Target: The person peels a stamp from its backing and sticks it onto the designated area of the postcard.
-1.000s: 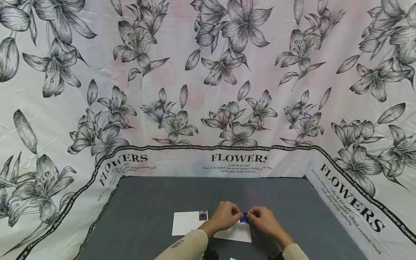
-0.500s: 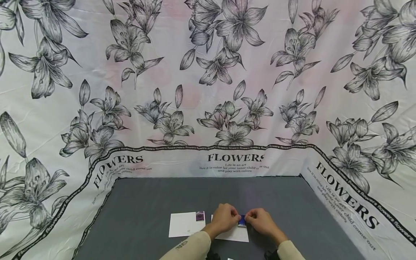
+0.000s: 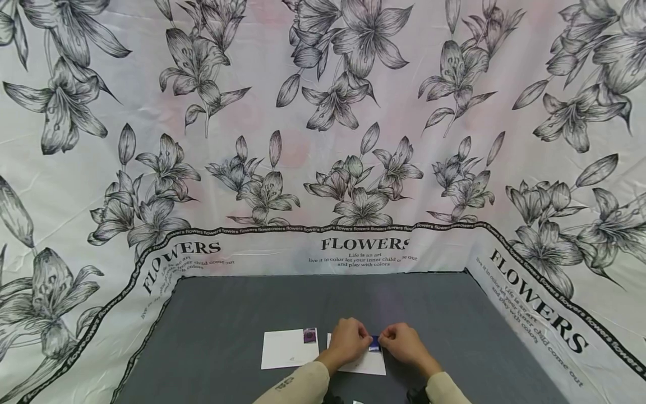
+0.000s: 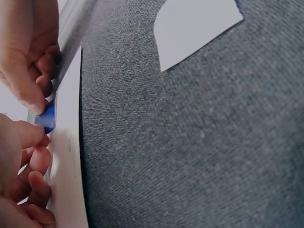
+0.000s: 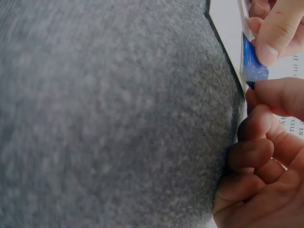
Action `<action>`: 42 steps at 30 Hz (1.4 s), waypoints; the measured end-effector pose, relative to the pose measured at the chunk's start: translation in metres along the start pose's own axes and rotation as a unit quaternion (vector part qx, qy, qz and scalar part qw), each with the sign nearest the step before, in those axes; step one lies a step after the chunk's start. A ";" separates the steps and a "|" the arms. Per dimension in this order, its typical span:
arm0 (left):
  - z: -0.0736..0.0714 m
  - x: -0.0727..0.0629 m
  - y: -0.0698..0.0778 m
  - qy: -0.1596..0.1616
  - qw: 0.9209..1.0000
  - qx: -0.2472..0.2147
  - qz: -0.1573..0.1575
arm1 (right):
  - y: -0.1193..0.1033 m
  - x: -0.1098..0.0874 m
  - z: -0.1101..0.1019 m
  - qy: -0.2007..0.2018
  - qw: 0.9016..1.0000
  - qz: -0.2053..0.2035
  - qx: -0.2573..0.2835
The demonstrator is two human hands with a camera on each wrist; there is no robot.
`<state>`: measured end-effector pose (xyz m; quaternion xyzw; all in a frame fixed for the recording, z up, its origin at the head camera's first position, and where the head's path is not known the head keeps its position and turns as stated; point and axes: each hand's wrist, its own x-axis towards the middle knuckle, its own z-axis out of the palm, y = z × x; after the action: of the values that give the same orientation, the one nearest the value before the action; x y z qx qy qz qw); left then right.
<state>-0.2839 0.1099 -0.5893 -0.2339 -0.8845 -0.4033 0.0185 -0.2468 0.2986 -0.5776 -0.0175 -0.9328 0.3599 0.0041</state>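
A small blue stamp [image 3: 374, 343] is pinched between both hands over the upper right part of a white card [image 3: 365, 366]. My left hand [image 3: 349, 341] holds the stamp's left side between thumb and forefinger, and overlaps the card's middle in the head view. On the other side, the right hand [image 3: 405, 341] grips the stamp's right edge by the card's corner. Both wrist views show the blue stamp [image 5: 254, 64] stretched between the fingertips, close over the card [image 4: 66, 156]. Its face is partly covered by the thumbs.
Left of the hands lies another white card [image 3: 284, 352], with a purple stamp [image 3: 309, 335] in its upper right corner. A white paper piece [image 4: 197, 31] lies nearer the person on the dark grey table [image 3: 227, 303]. A flower-printed cloth [image 3: 272, 252] rises behind the table.
The head view has shifted slightly to the right. Both hands keep their pinch on the blue stamp and sit slightly lower, nearer the person, over the card.
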 end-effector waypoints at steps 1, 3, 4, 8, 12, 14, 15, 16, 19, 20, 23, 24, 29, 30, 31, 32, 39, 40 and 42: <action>0.000 -0.001 0.001 0.001 1.000 0.004 -0.001 | 0.002 0.000 0.001 0.003 1.000 -0.007 -0.003; 0.000 -0.002 0.002 0.005 1.000 0.008 0.004 | 0.004 0.000 0.003 0.007 1.000 -0.014 -0.002; 0.001 -0.002 0.002 0.007 1.000 0.010 0.005 | 0.005 0.001 0.003 0.009 1.000 -0.024 -0.008; 0.002 -0.002 0.002 0.003 1.000 0.020 -0.003 | 0.006 0.001 0.004 0.015 1.000 -0.025 -0.003; 0.001 0.000 0.002 -0.009 1.000 0.023 -0.017 | 0.010 0.003 0.006 0.021 0.999 -0.032 0.004; 0.001 0.000 0.002 -0.011 0.999 0.026 -0.017 | 0.010 0.002 0.006 0.027 0.999 -0.043 0.008; 0.001 0.001 0.001 -0.010 1.000 0.026 -0.013 | 0.010 0.001 0.006 0.029 0.998 -0.046 0.010; 0.002 0.002 0.000 -0.009 1.000 0.027 -0.012 | 0.009 0.001 0.005 0.032 0.998 -0.050 0.011; 0.004 0.003 -0.002 -0.005 1.000 0.027 0.000 | 0.008 0.000 0.005 0.034 0.998 -0.051 0.008; 0.005 0.004 -0.002 -0.005 1.000 0.029 0.003 | 0.008 0.000 0.005 0.037 0.998 -0.054 0.006; 0.008 0.004 -0.004 -0.002 0.999 0.033 0.013 | 0.004 -0.002 0.005 0.042 0.998 -0.040 -0.006; 0.009 0.004 -0.005 -0.002 0.999 0.035 0.014 | 0.002 -0.002 0.005 0.043 0.998 -0.033 -0.007; 0.012 0.005 -0.006 0.001 0.999 0.046 0.015 | -0.004 -0.005 0.004 0.040 0.999 -0.014 -0.014; 0.012 0.005 -0.006 0.003 0.999 0.051 0.015 | -0.001 -0.003 0.006 0.042 0.999 -0.023 -0.013; 0.012 0.005 -0.006 0.004 0.998 0.056 0.014 | 0.005 0.000 0.009 0.043 0.998 -0.031 -0.015; 0.012 0.005 -0.006 0.006 0.998 0.059 0.016 | 0.013 0.004 0.013 0.045 0.998 -0.039 -0.021; 0.008 0.002 -0.002 0.009 0.997 0.072 0.005 | 0.054 0.025 0.034 0.086 0.989 -0.089 -0.075; 0.007 0.002 -0.001 0.008 0.997 0.072 0.002 | 0.050 0.022 0.032 0.091 0.988 -0.102 -0.078; 0.006 0.002 0.000 0.006 0.997 0.072 0.001 | 0.036 0.013 0.025 0.091 0.986 -0.119 -0.075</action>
<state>-0.2844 0.1147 -0.5931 -0.2304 -0.9110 -0.3397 0.0410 -0.2592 0.3093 -0.6204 0.0605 -0.9485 0.2824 0.1301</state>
